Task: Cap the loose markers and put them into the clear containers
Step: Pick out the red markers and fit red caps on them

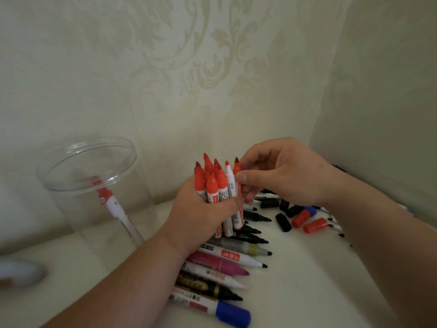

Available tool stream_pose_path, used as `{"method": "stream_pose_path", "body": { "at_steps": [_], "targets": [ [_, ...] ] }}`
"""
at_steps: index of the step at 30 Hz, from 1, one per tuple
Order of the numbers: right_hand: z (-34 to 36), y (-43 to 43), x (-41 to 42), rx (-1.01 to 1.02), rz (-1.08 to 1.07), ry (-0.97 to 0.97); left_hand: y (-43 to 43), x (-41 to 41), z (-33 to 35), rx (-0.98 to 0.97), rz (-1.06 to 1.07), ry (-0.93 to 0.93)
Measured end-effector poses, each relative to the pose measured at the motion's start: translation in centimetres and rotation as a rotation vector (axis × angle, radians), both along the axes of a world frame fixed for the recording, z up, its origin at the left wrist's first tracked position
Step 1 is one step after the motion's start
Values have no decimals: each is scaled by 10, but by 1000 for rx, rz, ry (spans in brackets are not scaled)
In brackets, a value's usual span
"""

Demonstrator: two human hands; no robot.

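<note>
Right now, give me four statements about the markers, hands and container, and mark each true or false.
1. The left hand grips a bundle of red markers with tips up. True.
2. Those markers are all capped. False: their tips are bare.
3. The clear container is empty. False: one marker stands inside it.
4. Loose red caps lie on the table below the right hand. True.
</note>
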State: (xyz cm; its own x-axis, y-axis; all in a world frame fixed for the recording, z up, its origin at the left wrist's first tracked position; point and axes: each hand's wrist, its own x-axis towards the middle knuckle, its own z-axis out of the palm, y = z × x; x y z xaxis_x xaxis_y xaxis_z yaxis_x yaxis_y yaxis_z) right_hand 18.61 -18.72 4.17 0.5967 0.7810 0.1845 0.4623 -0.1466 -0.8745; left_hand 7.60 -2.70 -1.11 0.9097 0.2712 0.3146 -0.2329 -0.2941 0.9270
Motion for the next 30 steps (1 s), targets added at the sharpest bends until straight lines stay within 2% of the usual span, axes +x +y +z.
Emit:
{"method": "stream_pose_path", "body": {
  "at_steps": [4, 8, 12, 16, 20, 30],
  "targets": [
    [2, 0, 0, -62, -48, -214, -2, 3, -1, -31, 23, 5],
    [-2, -10, 17, -68, -192, -234, 1, 6, -4, -109, 49, 29],
    [-21, -16, 40, -327, -360, -400, 3, 8, -7, -163, 94, 10],
    [-34, -18, 57, -470, -421, -442, 6, 8, -8, -212, 236, -74],
    [-35, -8, 65, -506, -338, -479, 9, 12, -7, -204, 449, -135],
    [-33, 43, 52, -573, -43, -513, 6, 13, -4, -162, 495, -181]
  ]
}}
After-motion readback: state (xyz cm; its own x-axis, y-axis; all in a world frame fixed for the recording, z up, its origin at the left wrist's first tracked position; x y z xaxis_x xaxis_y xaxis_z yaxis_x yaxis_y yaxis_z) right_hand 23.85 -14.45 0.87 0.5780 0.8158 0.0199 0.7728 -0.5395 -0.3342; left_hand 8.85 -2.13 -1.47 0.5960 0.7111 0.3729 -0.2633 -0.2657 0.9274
